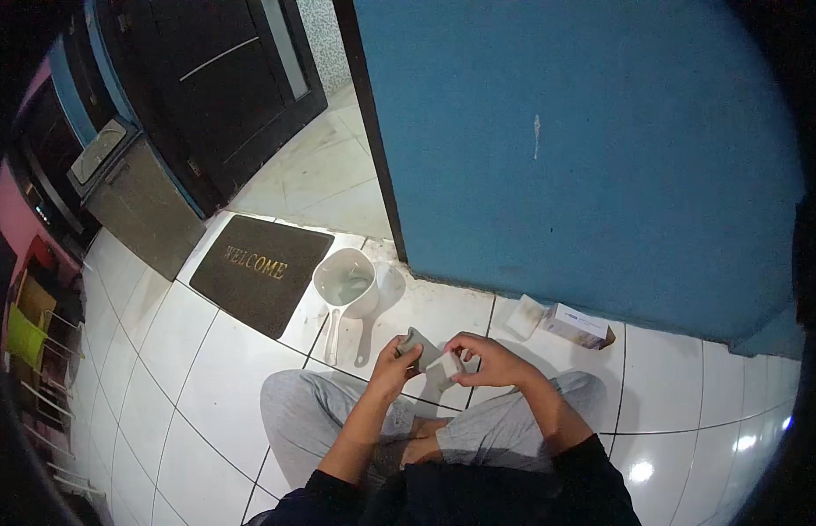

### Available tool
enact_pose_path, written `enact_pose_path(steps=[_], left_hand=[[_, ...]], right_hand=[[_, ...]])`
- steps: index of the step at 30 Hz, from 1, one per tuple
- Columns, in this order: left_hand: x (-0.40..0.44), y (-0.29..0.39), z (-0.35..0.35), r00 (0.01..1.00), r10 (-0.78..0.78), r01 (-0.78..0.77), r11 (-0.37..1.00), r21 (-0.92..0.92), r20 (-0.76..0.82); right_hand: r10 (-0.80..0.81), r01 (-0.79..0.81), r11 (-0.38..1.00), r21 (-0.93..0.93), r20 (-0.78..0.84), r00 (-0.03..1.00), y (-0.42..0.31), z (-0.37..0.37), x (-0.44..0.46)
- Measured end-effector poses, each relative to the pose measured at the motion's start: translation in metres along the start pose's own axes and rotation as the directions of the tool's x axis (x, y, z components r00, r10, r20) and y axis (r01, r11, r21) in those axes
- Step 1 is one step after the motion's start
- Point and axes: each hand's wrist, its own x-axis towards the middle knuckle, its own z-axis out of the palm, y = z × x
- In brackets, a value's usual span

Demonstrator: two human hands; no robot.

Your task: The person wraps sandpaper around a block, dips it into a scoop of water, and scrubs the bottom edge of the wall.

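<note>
Above my crossed legs, my left hand (392,368) is closed around a grey-green flat piece (418,348), thumb on its face. My right hand (480,358) pinches a pale, light-coloured block (443,369) close beside it. The two pieces are side by side, and whether they touch is hard to tell. In front of my left hand, a white long-handled dipper (346,285) stands on the tiles with what looks like water inside. Beyond my right hand lie a white object (525,317) and a small box (578,325) beside the wall.
A dark WELCOME mat (261,273) lies left of the dipper, before an open doorway with a dark door (224,88). The blue wall (583,158) rises ahead on the right. Chairs (40,337) stand at the far left on the white tiled floor.
</note>
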Motion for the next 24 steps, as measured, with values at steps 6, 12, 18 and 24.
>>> enact_pose_path(steps=[6,12,18,24], left_hand=[[0.006,0.000,-0.003,0.998,-0.031,0.024,0.990,-0.141,-0.048],[0.010,0.001,-0.004,0.994,-0.056,0.040,0.984,-0.171,-0.090],[0.022,-0.014,-0.015,0.997,-0.041,0.025,0.974,-0.223,-0.066],[0.029,-0.010,-0.015,0.984,0.052,-0.096,0.963,-0.254,-0.172]], right_hand=[[-0.092,0.092,0.995,0.028,0.017,0.996,-0.008,-0.003,0.000],[-0.193,0.192,0.980,-0.044,-0.018,0.981,-0.014,-0.003,0.001],[-0.223,0.229,0.973,-0.001,-0.232,0.947,-0.017,-0.006,0.000],[-0.371,0.257,0.923,-0.288,-0.484,0.792,-0.018,-0.007,0.002]])
